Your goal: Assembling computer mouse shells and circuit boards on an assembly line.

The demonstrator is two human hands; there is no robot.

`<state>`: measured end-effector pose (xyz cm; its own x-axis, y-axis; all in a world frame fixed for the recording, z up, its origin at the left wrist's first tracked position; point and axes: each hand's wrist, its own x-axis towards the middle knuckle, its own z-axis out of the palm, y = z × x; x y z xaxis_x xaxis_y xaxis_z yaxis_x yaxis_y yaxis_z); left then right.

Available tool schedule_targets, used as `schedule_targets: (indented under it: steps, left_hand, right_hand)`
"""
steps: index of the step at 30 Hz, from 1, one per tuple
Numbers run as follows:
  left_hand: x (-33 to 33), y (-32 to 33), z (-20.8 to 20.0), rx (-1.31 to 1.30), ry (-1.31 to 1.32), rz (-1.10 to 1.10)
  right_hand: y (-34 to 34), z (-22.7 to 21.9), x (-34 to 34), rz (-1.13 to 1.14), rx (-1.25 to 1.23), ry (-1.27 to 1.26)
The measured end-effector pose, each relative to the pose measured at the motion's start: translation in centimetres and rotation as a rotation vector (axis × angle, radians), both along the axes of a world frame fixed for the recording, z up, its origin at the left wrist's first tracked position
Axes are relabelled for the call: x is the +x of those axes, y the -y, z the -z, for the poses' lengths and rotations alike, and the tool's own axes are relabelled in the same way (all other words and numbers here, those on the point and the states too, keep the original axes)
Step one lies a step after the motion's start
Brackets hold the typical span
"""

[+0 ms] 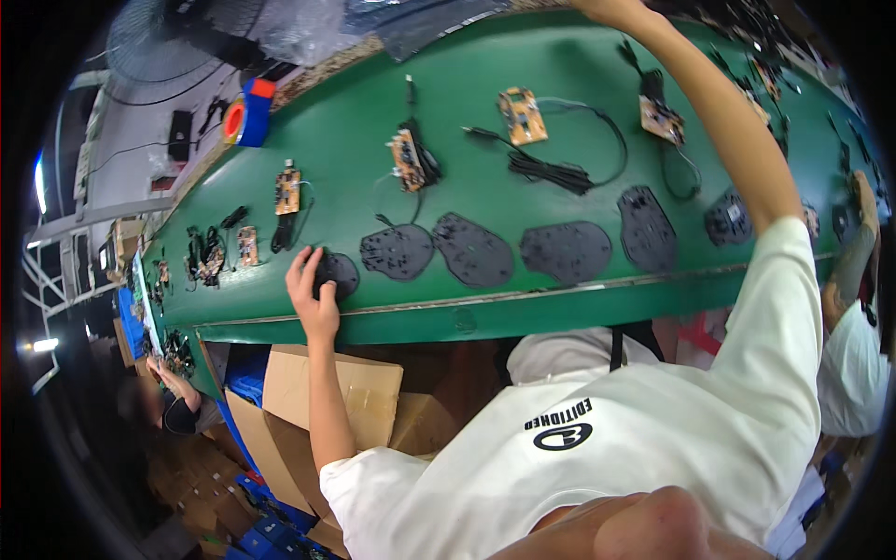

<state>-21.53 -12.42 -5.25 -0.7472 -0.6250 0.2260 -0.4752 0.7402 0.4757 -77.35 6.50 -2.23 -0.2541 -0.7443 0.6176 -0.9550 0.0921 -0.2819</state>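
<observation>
Blk lettering [560, 413], 1 line, beside blk oval logo [564, 437]; both on front of wht T-shirt [653, 448]

We see white framework [93, 221] and lit tube lamps [39, 182] left of the green workbench [331, 126], a caged fan [173, 47] beyond it.

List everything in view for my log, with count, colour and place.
Work surface: one, green, across the middle
Plates: at least six, dark grey, along the near edge
Circuit boards: at least six, orange-tan, farther in
Cables: several, black, by the boards
Boxy item: one, blue and orange, far edge, left
Plastic sheeting: amount unclear, clear, top
Cardboard boxes: several, brown, below the surface
Co-workers: at least two, far right and lower left
T-shirt: one, white, on the person
Left hand: one, bare, touching the leftmost plate
Right hand: one, bare, top edge, mostly cut off
</observation>
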Motion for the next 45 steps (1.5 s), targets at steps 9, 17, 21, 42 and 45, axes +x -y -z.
schedule_targets:
  steps: [9,17,21,42,45]
  left_hand:
    - [-2.1,-1.7,-1.3,-0.232,-0.24,0.037]
    - [-21.8,-20.4,-5.3,-0.018,-0.135,1.076]
    - [-26.7,-23.0,-3.2,-0.021,0.05,1.262]
    - [-25.3,-24.5,-0.4,0.085,-0.081,0.909]
    - [-25.2,-24.7,-0.4,0.107,-0.091,0.899]
  right_hand:
    - [-24.5,-0.6,21.1,0.117,0.276,0.587]
    - [-25.0,1.9,24.2,0.114,0.003,0.646]
    - [-26.0,2.1,25.1,0.143,-0.075,0.565]
    - [-23.8,2.3,21.5,0.098,0.162,0.315]
    - [-23.6,0.5,21.6,0.126,0.284,0.22]
